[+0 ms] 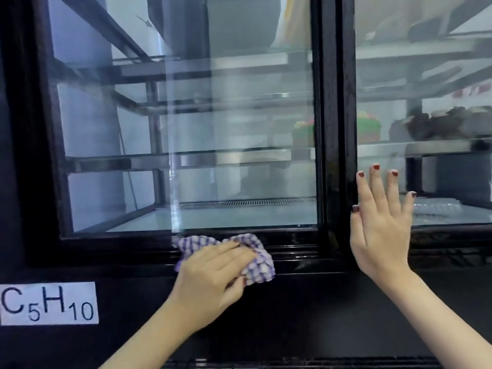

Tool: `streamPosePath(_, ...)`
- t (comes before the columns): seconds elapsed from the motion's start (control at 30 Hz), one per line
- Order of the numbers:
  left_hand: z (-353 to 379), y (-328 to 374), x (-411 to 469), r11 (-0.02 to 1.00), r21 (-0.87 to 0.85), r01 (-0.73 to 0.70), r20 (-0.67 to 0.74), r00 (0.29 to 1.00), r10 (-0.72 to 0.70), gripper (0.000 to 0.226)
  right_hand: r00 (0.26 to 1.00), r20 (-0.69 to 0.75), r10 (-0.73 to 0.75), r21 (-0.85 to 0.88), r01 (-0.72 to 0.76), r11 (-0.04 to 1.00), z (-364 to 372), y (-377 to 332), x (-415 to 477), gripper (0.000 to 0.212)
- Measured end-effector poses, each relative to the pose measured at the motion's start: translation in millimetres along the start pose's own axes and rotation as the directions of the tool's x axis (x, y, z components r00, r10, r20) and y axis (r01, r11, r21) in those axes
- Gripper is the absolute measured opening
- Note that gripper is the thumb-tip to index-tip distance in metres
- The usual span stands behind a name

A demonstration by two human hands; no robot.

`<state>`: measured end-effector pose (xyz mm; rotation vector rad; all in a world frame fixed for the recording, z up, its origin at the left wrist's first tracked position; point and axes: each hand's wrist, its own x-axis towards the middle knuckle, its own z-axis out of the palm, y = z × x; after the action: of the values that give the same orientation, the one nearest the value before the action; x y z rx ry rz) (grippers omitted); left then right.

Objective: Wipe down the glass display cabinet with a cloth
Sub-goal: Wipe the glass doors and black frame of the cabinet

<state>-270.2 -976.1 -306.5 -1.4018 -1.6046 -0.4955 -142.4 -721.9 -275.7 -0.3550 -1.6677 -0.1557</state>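
A black-framed glass display cabinet (335, 107) fills the view, with two sliding glass doors and glass shelves inside. My left hand (213, 275) grips a purple-and-white checked cloth (262, 265) and holds it against the black bottom rail under the left glass pane (186, 129). My right hand (380, 225) lies flat with fingers spread, on the lower corner of the right glass pane (426, 102) beside the middle frame post.
A white label reading C5H10 (48, 303) is stuck on the black lower panel at the left. Cakes and dark pastries (436, 123) sit on a shelf behind the right pane. A vent grille (247, 203) runs along the cabinet floor.
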Motion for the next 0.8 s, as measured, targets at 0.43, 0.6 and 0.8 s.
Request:
streamPosePath(0.43, -22, -46, -35, 0.983, 0.186, 0.005, 0.026, 1.0, -0.01, 0.035, 0.99, -0.138, -0.018, -0.023, 0.015, 1.0, 14, 2, -16, 0.052)
streamPosePath(0.6, -46, -58, -48, 0.976, 0.184, 0.12, 0.125, 0.982, -0.144, 0.04, 0.993, -0.116, 0.016, -0.006, -0.017, 1.0, 10, -3, -18, 0.053)
streamPosePath(0.8, 1, 18, 30, 0.991, 0.117, -0.072, 0.267, 0.963, 0.038, 0.049, 0.996, -0.082, 0.024, 0.014, -0.023, 1.0, 6, 0, -18, 0.052)
